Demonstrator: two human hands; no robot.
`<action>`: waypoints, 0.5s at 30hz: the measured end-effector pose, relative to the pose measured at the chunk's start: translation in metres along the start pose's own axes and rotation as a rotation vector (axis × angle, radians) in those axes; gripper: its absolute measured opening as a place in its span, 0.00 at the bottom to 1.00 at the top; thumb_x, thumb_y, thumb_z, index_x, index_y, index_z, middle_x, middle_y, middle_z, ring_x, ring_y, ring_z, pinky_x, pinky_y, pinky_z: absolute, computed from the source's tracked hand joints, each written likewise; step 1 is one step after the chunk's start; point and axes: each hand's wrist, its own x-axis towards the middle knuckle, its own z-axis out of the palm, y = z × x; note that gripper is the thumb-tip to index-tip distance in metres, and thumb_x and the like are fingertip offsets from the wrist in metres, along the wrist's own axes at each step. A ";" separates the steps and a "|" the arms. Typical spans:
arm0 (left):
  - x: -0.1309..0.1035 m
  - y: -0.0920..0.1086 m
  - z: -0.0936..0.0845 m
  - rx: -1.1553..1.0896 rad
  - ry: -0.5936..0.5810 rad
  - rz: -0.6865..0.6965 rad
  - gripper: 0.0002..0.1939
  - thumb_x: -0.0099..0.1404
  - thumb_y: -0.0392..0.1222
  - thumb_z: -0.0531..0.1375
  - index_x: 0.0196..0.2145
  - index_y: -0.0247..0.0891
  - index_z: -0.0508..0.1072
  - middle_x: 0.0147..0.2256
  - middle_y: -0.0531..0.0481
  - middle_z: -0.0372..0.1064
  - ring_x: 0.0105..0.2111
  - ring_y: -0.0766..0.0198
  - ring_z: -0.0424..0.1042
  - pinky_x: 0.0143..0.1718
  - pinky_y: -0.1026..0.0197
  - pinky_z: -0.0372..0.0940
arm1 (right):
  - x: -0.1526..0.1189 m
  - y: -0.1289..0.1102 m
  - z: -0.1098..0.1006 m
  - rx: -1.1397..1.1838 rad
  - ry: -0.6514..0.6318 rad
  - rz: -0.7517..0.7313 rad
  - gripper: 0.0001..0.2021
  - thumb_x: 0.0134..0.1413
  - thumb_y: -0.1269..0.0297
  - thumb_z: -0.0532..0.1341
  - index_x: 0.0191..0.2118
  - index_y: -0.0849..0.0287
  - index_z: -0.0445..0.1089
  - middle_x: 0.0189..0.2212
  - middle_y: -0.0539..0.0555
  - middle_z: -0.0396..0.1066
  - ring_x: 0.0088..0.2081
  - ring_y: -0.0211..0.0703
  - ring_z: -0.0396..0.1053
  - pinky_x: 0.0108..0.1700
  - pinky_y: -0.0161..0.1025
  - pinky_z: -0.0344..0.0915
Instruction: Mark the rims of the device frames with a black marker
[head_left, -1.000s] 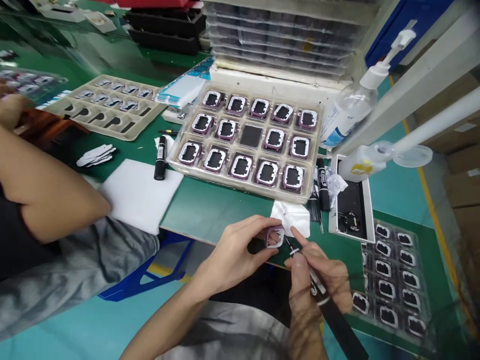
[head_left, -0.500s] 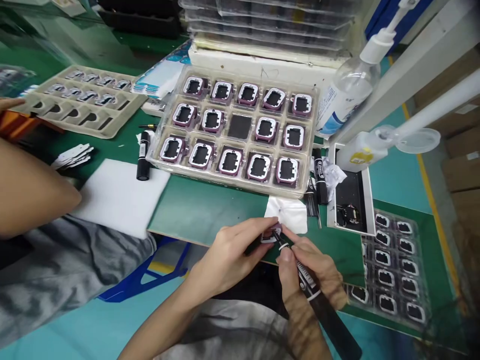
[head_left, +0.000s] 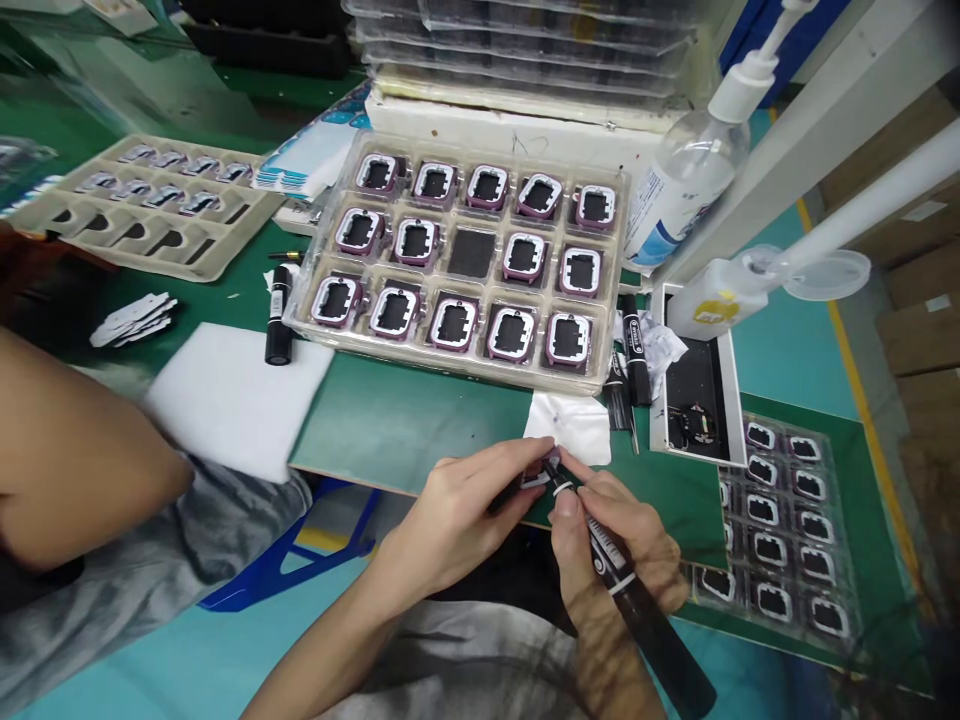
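My left hand (head_left: 457, 510) is closed around a small purple watch case (head_left: 535, 474) with a pale frame, at the table's front edge. In my right hand (head_left: 619, 530) is a black marker pen (head_left: 611, 560), gripped near its tip. The pen's tip meets the case, though my fingers partly hide the exact spot. A white wipe (head_left: 568, 428) with a dark spot lies just beyond my hands. Behind it, a clear plastic tray (head_left: 442, 350) holds rows of similar purple watch cases (head_left: 454, 323), with one pocket in the middle row bare of a case.
Black markers (head_left: 636, 355) lie right of the tray beside a white box (head_left: 733, 400). A pump bottle (head_left: 690, 180) and a smaller bottle (head_left: 716, 300) stand behind. Another tray (head_left: 795, 520) of cases is at right. On the left are a white foam sheet (head_left: 232, 400) and another person's arm (head_left: 82, 450).
The view has shifted slightly. My hands keep nearly the same pose, with the marker tip still at the watch case. The other person's arm on the left has moved down and right.
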 end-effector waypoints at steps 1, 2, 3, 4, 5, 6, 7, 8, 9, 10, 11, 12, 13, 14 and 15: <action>0.000 0.000 0.000 0.001 -0.003 -0.001 0.28 0.77 0.31 0.68 0.70 0.48 0.74 0.55 0.46 0.88 0.48 0.57 0.91 0.47 0.63 0.86 | 0.000 -0.002 -0.001 0.000 -0.012 0.003 0.08 0.62 0.64 0.72 0.41 0.41 0.77 0.33 0.42 0.86 0.42 0.55 0.90 0.43 0.50 0.92; -0.001 0.000 -0.001 0.005 -0.005 -0.002 0.28 0.77 0.32 0.68 0.70 0.48 0.74 0.55 0.47 0.88 0.48 0.56 0.91 0.46 0.63 0.86 | 0.000 -0.003 -0.001 0.000 -0.020 0.006 0.09 0.62 0.65 0.72 0.41 0.41 0.76 0.34 0.43 0.86 0.42 0.55 0.90 0.44 0.50 0.92; -0.001 0.001 -0.001 0.012 -0.006 -0.002 0.28 0.77 0.32 0.68 0.70 0.48 0.74 0.55 0.47 0.88 0.47 0.56 0.91 0.45 0.63 0.86 | -0.001 -0.004 -0.001 0.004 -0.025 0.003 0.09 0.62 0.65 0.72 0.41 0.41 0.76 0.34 0.43 0.86 0.42 0.55 0.90 0.44 0.50 0.92; -0.002 0.001 -0.001 0.021 -0.010 -0.006 0.28 0.77 0.32 0.68 0.70 0.49 0.74 0.55 0.47 0.88 0.47 0.56 0.91 0.44 0.63 0.86 | -0.002 -0.005 -0.001 0.004 -0.024 0.006 0.09 0.62 0.65 0.72 0.40 0.41 0.75 0.34 0.43 0.86 0.43 0.56 0.90 0.44 0.50 0.92; -0.002 0.001 -0.002 0.027 -0.010 -0.006 0.28 0.77 0.33 0.68 0.70 0.49 0.74 0.54 0.47 0.88 0.46 0.56 0.91 0.43 0.64 0.86 | -0.002 -0.005 -0.002 -0.002 -0.018 0.007 0.09 0.62 0.66 0.72 0.40 0.42 0.74 0.34 0.44 0.85 0.43 0.56 0.90 0.44 0.51 0.92; -0.003 0.001 -0.002 0.031 -0.013 -0.012 0.27 0.78 0.33 0.68 0.70 0.49 0.74 0.54 0.47 0.88 0.46 0.56 0.91 0.43 0.64 0.86 | -0.003 -0.005 -0.002 -0.013 -0.004 0.008 0.09 0.62 0.66 0.72 0.40 0.42 0.74 0.33 0.44 0.84 0.43 0.57 0.90 0.43 0.52 0.92; -0.003 0.001 -0.002 0.032 -0.013 -0.017 0.27 0.78 0.33 0.68 0.70 0.49 0.74 0.54 0.47 0.89 0.45 0.56 0.91 0.43 0.64 0.86 | -0.004 -0.005 -0.002 -0.028 0.002 0.002 0.09 0.62 0.66 0.71 0.41 0.42 0.74 0.33 0.44 0.84 0.43 0.57 0.90 0.43 0.52 0.92; -0.003 0.001 -0.002 0.030 -0.014 -0.024 0.27 0.77 0.33 0.68 0.69 0.49 0.75 0.54 0.48 0.89 0.45 0.56 0.91 0.43 0.64 0.86 | -0.005 -0.005 -0.002 -0.042 0.007 -0.002 0.09 0.63 0.67 0.71 0.41 0.42 0.74 0.33 0.44 0.83 0.43 0.57 0.90 0.43 0.51 0.91; -0.003 0.001 -0.002 0.025 -0.015 -0.029 0.27 0.77 0.33 0.68 0.69 0.49 0.75 0.53 0.48 0.89 0.44 0.56 0.91 0.43 0.64 0.86 | -0.005 -0.005 -0.002 -0.050 0.009 -0.006 0.09 0.63 0.66 0.71 0.42 0.42 0.74 0.33 0.44 0.84 0.43 0.56 0.90 0.43 0.50 0.91; -0.003 0.000 -0.002 0.020 -0.018 -0.035 0.26 0.77 0.33 0.68 0.69 0.49 0.75 0.53 0.48 0.89 0.44 0.56 0.91 0.43 0.64 0.86 | -0.005 -0.005 -0.001 -0.053 0.004 -0.003 0.09 0.63 0.66 0.71 0.42 0.42 0.75 0.34 0.44 0.84 0.43 0.54 0.90 0.44 0.49 0.91; -0.003 0.000 -0.002 0.015 -0.018 -0.035 0.26 0.78 0.34 0.68 0.69 0.49 0.75 0.53 0.48 0.89 0.43 0.57 0.91 0.43 0.64 0.86 | -0.005 -0.006 -0.001 -0.050 0.001 -0.004 0.08 0.63 0.66 0.71 0.41 0.42 0.75 0.34 0.45 0.85 0.43 0.53 0.90 0.45 0.48 0.90; -0.002 0.000 -0.002 0.013 -0.017 -0.034 0.26 0.78 0.34 0.68 0.69 0.49 0.75 0.52 0.48 0.89 0.43 0.57 0.91 0.42 0.65 0.86 | -0.004 -0.007 -0.001 -0.043 0.007 -0.007 0.08 0.63 0.66 0.71 0.40 0.43 0.75 0.34 0.45 0.85 0.43 0.52 0.90 0.45 0.47 0.90; -0.002 -0.001 -0.001 0.013 -0.014 -0.029 0.25 0.78 0.34 0.68 0.68 0.48 0.75 0.52 0.48 0.89 0.42 0.57 0.91 0.41 0.65 0.85 | -0.003 -0.009 0.000 -0.043 0.014 -0.007 0.08 0.63 0.66 0.71 0.39 0.43 0.74 0.34 0.45 0.85 0.43 0.52 0.90 0.45 0.46 0.90; -0.002 -0.001 -0.001 0.015 -0.013 -0.025 0.25 0.78 0.34 0.68 0.68 0.48 0.75 0.51 0.48 0.89 0.42 0.57 0.91 0.41 0.65 0.85 | -0.003 -0.011 0.000 -0.048 0.019 -0.006 0.08 0.63 0.66 0.71 0.38 0.43 0.74 0.33 0.45 0.85 0.43 0.52 0.90 0.46 0.46 0.90; -0.002 -0.002 -0.001 0.016 -0.009 -0.018 0.25 0.78 0.33 0.68 0.68 0.47 0.75 0.51 0.47 0.89 0.42 0.57 0.91 0.41 0.65 0.85 | -0.002 -0.013 0.001 -0.058 0.023 -0.009 0.08 0.64 0.66 0.71 0.39 0.43 0.74 0.33 0.45 0.85 0.44 0.53 0.90 0.46 0.47 0.90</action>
